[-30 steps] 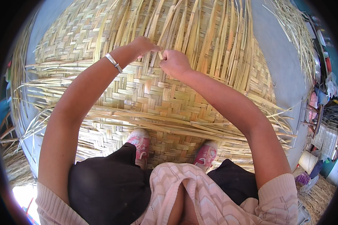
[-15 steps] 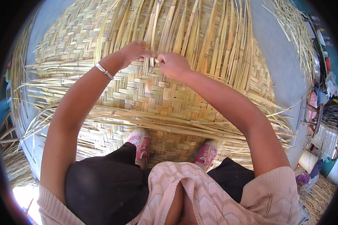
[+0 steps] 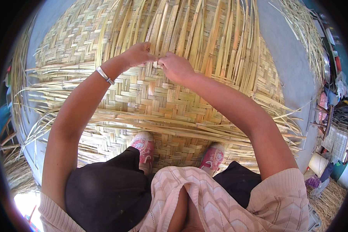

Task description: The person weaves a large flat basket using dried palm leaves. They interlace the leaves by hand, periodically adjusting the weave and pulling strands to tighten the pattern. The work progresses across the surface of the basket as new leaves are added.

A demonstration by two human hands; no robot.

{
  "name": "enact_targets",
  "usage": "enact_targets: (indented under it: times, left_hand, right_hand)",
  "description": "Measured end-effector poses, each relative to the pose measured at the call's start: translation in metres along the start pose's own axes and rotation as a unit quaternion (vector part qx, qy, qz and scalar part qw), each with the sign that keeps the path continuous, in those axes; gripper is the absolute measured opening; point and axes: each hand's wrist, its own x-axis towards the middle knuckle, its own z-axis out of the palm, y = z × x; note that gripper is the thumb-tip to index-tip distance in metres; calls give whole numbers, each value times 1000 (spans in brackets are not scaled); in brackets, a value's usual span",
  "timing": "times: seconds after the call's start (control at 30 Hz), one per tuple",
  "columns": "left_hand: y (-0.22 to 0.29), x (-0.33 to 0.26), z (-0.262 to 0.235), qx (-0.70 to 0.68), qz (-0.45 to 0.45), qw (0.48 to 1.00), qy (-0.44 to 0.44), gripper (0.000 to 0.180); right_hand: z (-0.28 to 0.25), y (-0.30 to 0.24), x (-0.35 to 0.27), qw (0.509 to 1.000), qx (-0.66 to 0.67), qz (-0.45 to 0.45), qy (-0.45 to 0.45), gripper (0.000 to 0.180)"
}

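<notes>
A woven mat (image 3: 143, 94) of flat, split reed strips in a slanting pattern lies under my feet and hands. Long loose reed strips (image 3: 210, 44) run away from me across its far part. My left hand (image 3: 140, 55), with a metal bangle at the wrist, pinches a reed strip at the edge of the weave. Close against it, my right hand (image 3: 176, 67) is closed on the strip too, knuckles up. Their fingers nearly meet, and most of the gripped strip is hidden between them.
Loose strip ends stick out at the left and right. A crosswise bundle of strips (image 3: 162, 127) lies nearer me, before my pink shoes (image 3: 214, 157). More reeds (image 3: 303, 34) lie on the grey floor (image 3: 272, 46) at far right. A white bucket (image 3: 317, 165) and a crate stand at the right.
My right hand has turned slightly and shifted a little left. My left hand stays at nearly the same spot, its fingers bent a bit differently.
</notes>
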Motion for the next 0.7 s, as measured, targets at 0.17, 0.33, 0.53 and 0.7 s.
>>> enact_targets:
  times: [0.17, 0.33, 0.53, 0.7]
  left_hand:
    - [1, 1, 5, 32, 32, 998, 45, 71]
    - [-16, -10, 16, -34, 101, 984, 141, 49]
    - [-37, -40, 40, 247, 291, 867, 321, 40]
    - [-34, -46, 50, 198, 216, 931, 216, 31]
  right_hand:
    - [7, 0, -5, 997, 52, 5, 49, 31]
    - [13, 1, -9, 999, -27, -22, 40, 26]
    - [24, 8, -11, 978, -132, -147, 70, 27]
    - [32, 16, -23, 939, -188, -231, 172, 33]
